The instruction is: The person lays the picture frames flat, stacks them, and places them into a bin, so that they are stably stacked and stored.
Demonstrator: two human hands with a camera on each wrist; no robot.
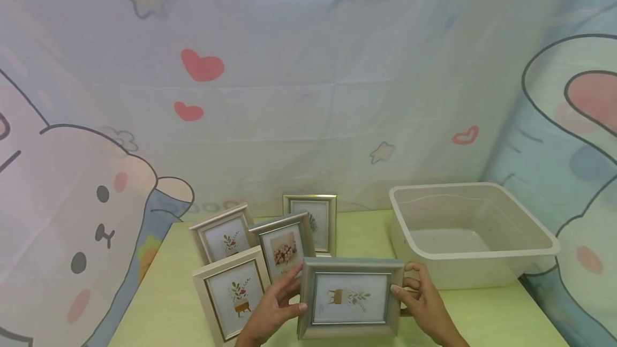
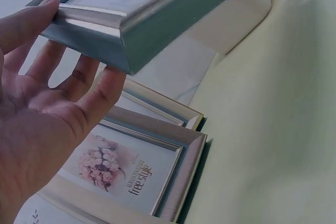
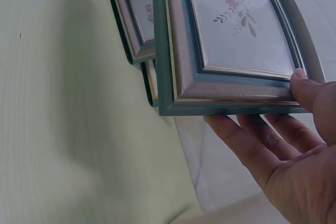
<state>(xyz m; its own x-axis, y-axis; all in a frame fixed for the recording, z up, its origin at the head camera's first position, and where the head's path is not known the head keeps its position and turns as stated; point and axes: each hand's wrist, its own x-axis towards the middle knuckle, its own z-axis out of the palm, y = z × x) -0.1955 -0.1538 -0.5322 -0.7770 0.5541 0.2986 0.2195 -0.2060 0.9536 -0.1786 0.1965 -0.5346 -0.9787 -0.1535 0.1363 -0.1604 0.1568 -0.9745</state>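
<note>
Both hands hold one picture frame [image 1: 353, 299], turned sideways so its plant-pot print lies on its side. My left hand [image 1: 276, 307] grips its left edge, thumb at the front and fingers beneath and behind in the left wrist view. At the opposite edge my right hand [image 1: 424, 301] pinches it, the thumb [image 3: 304, 88] over the front border and fingers under the edge. The frame is held up above the table. Close behind the left hand stand a frame with a rose print [image 1: 284, 250] and a pale frame with a potted plant [image 1: 238, 294].
Another plant frame [image 1: 226, 237] and a gold-edged frame [image 1: 310, 218] stand further back on the yellow-green table [image 1: 159, 293]. A large whitish plastic bin [image 1: 448, 272] is at the right, with a printed cloth [image 1: 308, 95] hanging behind.
</note>
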